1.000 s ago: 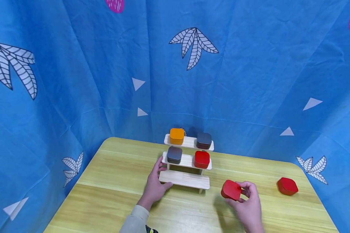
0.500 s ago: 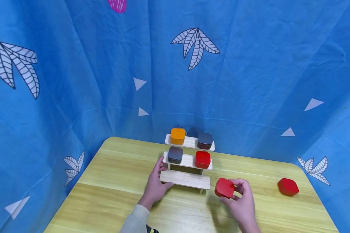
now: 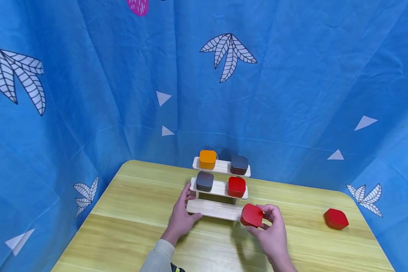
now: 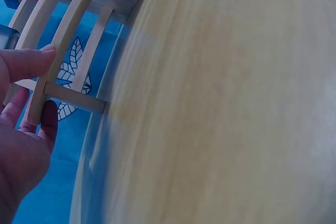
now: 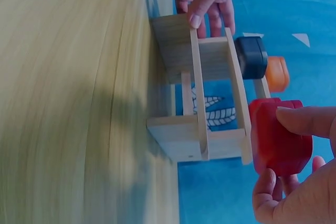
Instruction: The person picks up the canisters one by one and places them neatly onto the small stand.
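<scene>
A wooden three-tier display stand [image 3: 213, 209] stands on the table. My left hand [image 3: 181, 220] grips its left end, the thumb [image 4: 31, 62] along the bottom board's edge and the fingers round the end. My right hand [image 3: 271, 233] pinches a red rounded-square box [image 3: 251, 215] between thumb and fingers, tilted and overlapping the bottom tier's right end in the head view. The middle tier bears a dark grey box [image 3: 204, 181] on the left and another red box [image 3: 236, 187] on the right. On the top tier sit an orange box [image 3: 207, 159] and a dark box [image 3: 239, 165].
One more red box [image 3: 336, 218] lies on the wooden table [image 3: 129, 196] toward its right edge. A blue patterned cloth [image 3: 204, 94] hangs behind the table and along its sides, close to the stand's back.
My right hand has carried the red box leftward, from beside the stand to the bottom tier's right end. The left hand keeps its grip, and the other boxes stay in place.
</scene>
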{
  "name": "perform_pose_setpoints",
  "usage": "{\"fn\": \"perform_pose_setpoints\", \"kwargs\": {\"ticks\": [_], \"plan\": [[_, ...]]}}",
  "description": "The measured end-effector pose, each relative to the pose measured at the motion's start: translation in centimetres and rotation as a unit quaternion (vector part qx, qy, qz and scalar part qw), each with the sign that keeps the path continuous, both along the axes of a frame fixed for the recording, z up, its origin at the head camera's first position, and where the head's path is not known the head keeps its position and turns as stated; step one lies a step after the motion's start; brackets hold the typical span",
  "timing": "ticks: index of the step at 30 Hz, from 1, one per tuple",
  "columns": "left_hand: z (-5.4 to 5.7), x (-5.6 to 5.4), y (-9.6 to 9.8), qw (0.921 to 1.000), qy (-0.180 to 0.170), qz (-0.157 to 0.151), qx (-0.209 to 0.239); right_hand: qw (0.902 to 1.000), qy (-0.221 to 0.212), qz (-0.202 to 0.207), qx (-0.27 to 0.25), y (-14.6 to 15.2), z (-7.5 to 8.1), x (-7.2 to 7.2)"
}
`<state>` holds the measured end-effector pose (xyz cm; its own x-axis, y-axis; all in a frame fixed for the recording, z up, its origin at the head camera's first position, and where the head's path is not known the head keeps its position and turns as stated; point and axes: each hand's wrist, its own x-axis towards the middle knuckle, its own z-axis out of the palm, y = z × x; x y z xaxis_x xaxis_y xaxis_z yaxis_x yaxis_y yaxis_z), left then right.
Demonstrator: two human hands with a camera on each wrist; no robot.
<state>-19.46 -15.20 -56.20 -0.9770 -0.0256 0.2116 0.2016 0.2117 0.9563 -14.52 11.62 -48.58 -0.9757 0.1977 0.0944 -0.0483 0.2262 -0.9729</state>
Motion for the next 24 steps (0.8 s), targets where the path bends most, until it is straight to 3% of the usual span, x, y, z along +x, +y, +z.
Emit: {"fn": "perform_pose_setpoints", "kwargs": {"ticks": [24], "plan": [[0.2, 0.2, -0.1, 1.0000, 0.001, 0.001, -0.004, 0.9990, 0.018, 0.040, -0.012, -2.8, -0.9, -1.0]]}}
